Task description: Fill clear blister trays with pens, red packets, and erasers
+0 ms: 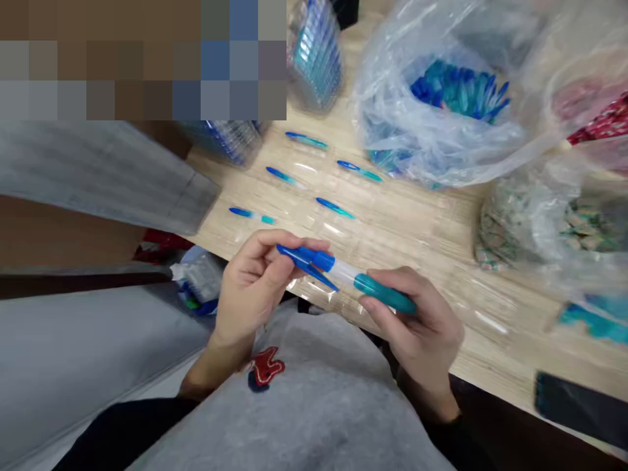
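A pen with a blue clip end, a clear middle and a teal grip is held between both hands above the near table edge. My left hand pinches its blue clip end with curled fingers. My right hand wraps around the teal end. Several similar blue-and-teal pens lie in clear sleeves on the light wooden table just beyond my hands.
A clear plastic bag of blue and teal pen parts sits at the back right, with more bags to its right. A packed bundle of pens stands at the back. A dark phone lies at the near right edge.
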The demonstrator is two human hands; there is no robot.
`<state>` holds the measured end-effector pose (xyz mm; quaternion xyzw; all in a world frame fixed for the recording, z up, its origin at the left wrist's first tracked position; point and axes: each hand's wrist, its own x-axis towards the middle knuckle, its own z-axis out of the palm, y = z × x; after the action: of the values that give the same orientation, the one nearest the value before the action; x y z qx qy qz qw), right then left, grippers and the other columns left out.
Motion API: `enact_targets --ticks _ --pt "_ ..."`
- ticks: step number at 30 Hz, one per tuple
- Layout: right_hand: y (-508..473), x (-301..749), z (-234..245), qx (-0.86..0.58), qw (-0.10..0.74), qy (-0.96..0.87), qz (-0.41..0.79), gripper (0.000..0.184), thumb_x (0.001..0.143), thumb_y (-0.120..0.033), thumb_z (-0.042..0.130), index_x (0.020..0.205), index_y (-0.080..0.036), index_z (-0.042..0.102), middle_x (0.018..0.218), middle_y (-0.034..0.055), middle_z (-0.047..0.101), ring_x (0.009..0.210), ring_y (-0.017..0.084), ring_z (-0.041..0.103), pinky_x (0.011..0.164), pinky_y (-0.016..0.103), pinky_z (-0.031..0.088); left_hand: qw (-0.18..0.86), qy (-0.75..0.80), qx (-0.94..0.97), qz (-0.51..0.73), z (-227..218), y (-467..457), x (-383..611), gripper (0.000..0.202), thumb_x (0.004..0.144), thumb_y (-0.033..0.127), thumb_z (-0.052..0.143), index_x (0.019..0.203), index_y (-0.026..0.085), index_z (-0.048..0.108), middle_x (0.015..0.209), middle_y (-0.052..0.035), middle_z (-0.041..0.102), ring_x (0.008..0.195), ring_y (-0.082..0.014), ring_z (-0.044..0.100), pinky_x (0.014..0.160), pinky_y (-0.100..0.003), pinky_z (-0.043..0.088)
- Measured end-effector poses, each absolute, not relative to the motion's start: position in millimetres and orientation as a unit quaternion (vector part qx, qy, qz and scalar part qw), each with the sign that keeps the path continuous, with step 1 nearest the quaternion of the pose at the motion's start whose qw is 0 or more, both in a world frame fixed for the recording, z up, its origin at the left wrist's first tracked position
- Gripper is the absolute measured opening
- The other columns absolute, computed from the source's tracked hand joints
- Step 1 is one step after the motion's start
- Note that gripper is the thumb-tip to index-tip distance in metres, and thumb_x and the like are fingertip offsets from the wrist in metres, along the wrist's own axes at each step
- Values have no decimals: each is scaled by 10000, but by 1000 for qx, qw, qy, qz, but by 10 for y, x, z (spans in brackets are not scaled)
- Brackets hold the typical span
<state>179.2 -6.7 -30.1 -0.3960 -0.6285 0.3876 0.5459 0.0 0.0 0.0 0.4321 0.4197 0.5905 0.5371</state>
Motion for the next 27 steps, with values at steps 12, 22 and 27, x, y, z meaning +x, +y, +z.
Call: enact_targets --ticks 12,22,27 --pt "-116 1812 -262 -375 535 -681 330 383 816 -74 686 1157 -244 640 893 10 667 761 116 633 610 232 541 549 417 473 549 32 -63 -22 114 903 220 621 996 255 676 1039 8 744 949 -139 712 864 -266 589" --pt "-141 1788 -202 -387 518 -622 441 248 843 -170 689 1069 -269 672 831 -22 703 642 88 622 537 208 506 509 418 535 528 92 -126 -73 143 902 165 608 985 251 687 1011 3 746 939 -155 713 804 -273 605" --pt "-143 1796 -210 -389 479 -488 617 73 877 -305 658 904 -245 690 502 -86 546 356 35 412 357 165 356 495 406 588 494 106 -105 -141 139 898 167 610 976 249 690 1039 -10 743 961 -180 711 814 -314 611"
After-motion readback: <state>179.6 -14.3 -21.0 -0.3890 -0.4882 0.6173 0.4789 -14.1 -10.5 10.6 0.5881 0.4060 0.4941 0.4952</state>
